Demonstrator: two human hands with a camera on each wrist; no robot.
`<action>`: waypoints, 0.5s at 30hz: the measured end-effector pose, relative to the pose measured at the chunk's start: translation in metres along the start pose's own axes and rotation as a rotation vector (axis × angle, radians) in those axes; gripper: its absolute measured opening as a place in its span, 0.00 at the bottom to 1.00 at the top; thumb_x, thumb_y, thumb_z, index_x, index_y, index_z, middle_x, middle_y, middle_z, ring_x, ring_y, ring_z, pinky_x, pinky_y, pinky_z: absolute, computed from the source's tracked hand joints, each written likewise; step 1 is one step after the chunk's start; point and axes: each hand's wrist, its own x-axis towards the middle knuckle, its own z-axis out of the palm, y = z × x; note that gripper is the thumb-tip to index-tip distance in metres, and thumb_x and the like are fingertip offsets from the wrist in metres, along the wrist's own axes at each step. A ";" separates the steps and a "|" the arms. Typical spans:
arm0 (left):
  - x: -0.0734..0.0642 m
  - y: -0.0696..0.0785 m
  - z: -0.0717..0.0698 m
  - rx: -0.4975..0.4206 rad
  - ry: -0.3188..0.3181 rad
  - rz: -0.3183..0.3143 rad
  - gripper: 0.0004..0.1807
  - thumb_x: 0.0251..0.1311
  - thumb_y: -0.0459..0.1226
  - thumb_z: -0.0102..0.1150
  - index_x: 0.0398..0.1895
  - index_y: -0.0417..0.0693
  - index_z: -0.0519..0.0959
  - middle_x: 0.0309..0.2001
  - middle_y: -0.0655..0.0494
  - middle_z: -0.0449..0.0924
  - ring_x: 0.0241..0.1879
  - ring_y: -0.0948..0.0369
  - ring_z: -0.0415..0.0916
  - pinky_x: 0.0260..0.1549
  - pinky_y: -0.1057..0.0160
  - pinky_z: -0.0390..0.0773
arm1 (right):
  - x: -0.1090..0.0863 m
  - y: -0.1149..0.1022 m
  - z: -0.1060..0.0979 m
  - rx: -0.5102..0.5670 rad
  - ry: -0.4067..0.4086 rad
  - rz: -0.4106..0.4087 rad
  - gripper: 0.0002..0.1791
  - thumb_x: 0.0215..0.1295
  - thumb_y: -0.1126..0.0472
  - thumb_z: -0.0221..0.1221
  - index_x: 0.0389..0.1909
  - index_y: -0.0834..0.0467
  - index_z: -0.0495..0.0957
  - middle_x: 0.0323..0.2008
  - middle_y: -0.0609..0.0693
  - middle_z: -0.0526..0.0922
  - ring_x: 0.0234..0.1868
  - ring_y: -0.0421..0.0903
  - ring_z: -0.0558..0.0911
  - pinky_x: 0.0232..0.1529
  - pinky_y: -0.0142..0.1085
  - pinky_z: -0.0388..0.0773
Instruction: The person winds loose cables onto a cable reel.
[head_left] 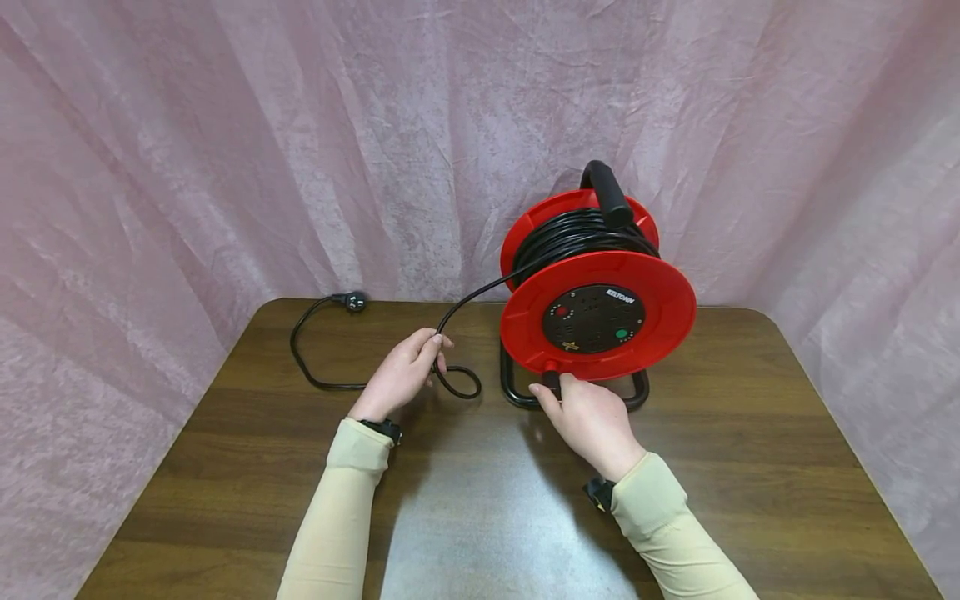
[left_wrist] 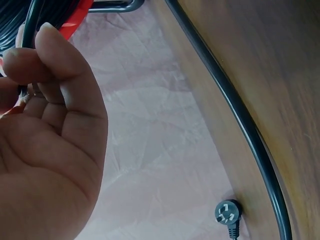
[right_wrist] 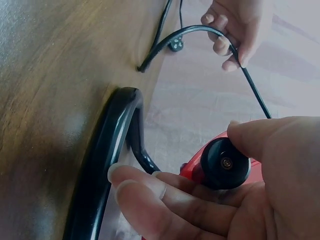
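A red cable reel (head_left: 673,310) with black cable wound on its drum stands on a black tube frame (head_left: 517,398) at the back of the table. My left hand (head_left: 403,371) pinches the black cable (head_left: 480,292) between thumb and fingers, left of the reel. From that grip one stretch runs up to the drum, while a small loop (head_left: 468,392) hangs beside my fingers. My right hand (head_left: 596,417) holds the reel's black winding knob (right_wrist: 226,163) at the lower front, thumb on one side and fingers curled beneath it.
The cable's black plug (head_left: 356,301) lies at the table's back left, its lead curving toward my left hand. A black carrying handle (head_left: 607,196) tops the reel. Behind the wooden table (head_left: 750,433) hangs a pink curtain (head_left: 390,150).
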 end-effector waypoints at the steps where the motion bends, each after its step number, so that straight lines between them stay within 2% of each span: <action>1: 0.001 0.000 0.000 -0.001 0.001 0.004 0.21 0.82 0.50 0.39 0.56 0.49 0.79 0.33 0.53 0.81 0.31 0.39 0.78 0.33 0.52 0.77 | 0.000 0.000 0.000 0.004 -0.006 0.005 0.28 0.71 0.44 0.62 0.18 0.55 0.66 0.11 0.46 0.65 0.13 0.53 0.74 0.13 0.42 0.65; 6: 0.002 0.000 0.000 -0.020 0.029 0.007 0.21 0.81 0.50 0.42 0.55 0.48 0.80 0.32 0.53 0.81 0.31 0.37 0.78 0.32 0.54 0.78 | 0.003 -0.002 -0.002 0.026 -0.038 0.027 0.28 0.72 0.42 0.60 0.18 0.55 0.66 0.11 0.46 0.65 0.14 0.54 0.75 0.13 0.42 0.66; 11: 0.001 0.004 0.001 -0.049 0.054 -0.016 0.17 0.81 0.49 0.43 0.53 0.55 0.81 0.32 0.49 0.80 0.33 0.35 0.78 0.31 0.56 0.79 | 0.005 -0.007 -0.004 0.036 -0.061 0.040 0.28 0.72 0.42 0.60 0.19 0.55 0.67 0.12 0.47 0.67 0.15 0.54 0.75 0.14 0.43 0.68; 15: 0.001 0.008 0.002 -0.054 0.052 -0.012 0.14 0.81 0.44 0.42 0.57 0.59 0.78 0.35 0.44 0.78 0.34 0.36 0.77 0.32 0.55 0.78 | 0.007 -0.012 -0.005 0.033 -0.064 0.045 0.28 0.72 0.42 0.60 0.19 0.55 0.67 0.12 0.47 0.67 0.15 0.53 0.75 0.14 0.42 0.67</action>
